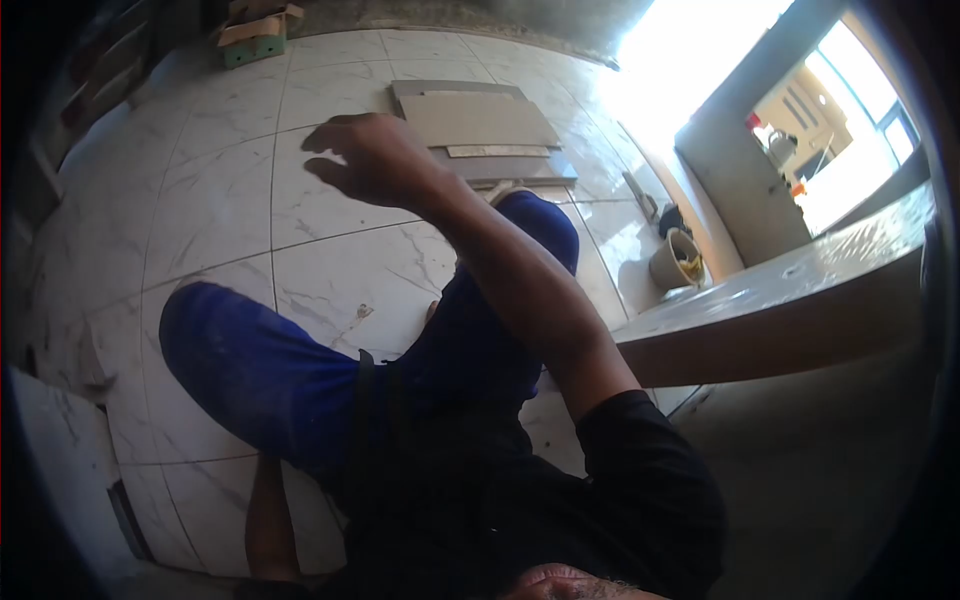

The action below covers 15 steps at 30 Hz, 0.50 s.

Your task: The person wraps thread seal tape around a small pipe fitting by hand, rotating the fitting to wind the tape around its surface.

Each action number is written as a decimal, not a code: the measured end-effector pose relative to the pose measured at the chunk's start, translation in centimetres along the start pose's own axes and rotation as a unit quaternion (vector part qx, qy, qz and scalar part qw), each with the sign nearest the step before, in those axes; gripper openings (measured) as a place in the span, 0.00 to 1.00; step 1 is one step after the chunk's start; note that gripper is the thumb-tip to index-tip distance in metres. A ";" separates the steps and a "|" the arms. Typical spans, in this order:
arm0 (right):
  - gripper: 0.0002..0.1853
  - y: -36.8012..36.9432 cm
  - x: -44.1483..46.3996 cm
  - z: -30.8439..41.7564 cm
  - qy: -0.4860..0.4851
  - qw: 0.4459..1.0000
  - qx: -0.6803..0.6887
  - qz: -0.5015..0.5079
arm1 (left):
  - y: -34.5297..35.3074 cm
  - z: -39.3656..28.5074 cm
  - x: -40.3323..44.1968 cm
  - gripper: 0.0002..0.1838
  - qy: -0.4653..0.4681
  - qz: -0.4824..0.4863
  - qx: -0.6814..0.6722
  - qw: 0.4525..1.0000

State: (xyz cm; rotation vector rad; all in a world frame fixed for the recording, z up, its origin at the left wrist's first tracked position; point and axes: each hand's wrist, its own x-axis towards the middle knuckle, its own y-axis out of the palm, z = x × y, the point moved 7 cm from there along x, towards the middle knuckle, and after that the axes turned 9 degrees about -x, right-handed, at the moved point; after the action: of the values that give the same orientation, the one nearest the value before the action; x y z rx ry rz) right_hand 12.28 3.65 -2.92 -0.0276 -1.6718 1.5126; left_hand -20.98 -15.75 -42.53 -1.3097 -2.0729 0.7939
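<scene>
My right hand [365, 160] is held out in front of me above the white tiled floor [205, 250]. Its fingers bend a little, with a gap between thumb and fingers, and nothing shows in it. Just beyond it lies a stack of flat boards or tiles [485, 122], which the hand and wrist partly overlap in the view. My left forearm [270, 520] reaches down beside my bent leg in blue trousers [255, 365]; the left hand itself is hidden behind the leg.
A bucket [672, 262] with something yellowish inside stands at the right, near a long shiny-topped slab [790, 290]. Far off at the back left sits an open cardboard box [255, 38]. Bright light comes through an opening at the upper right.
</scene>
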 end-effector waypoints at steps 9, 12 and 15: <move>0.15 -0.7 1.7 1.6 -0.022 0.999 0.003 -0.032 | -22.3 -16.1 16.8 0.28 0.066 -0.192 -0.453 0.868; 0.25 -1.5 1.9 1.8 -0.010 0.995 0.055 -0.088 | -25.4 -30.1 18.2 0.27 0.183 -0.123 -0.492 0.842; 0.43 -2.6 2.2 1.9 0.010 0.987 0.103 -0.119 | -21.8 -40.1 19.0 0.28 0.276 0.093 -0.596 0.748</move>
State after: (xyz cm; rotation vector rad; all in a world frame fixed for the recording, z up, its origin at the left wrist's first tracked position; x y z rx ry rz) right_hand 11.05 2.59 0.65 0.2577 -1.4379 1.4887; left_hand -12.00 1.51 2.85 -2.0197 -1.8656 -1.0269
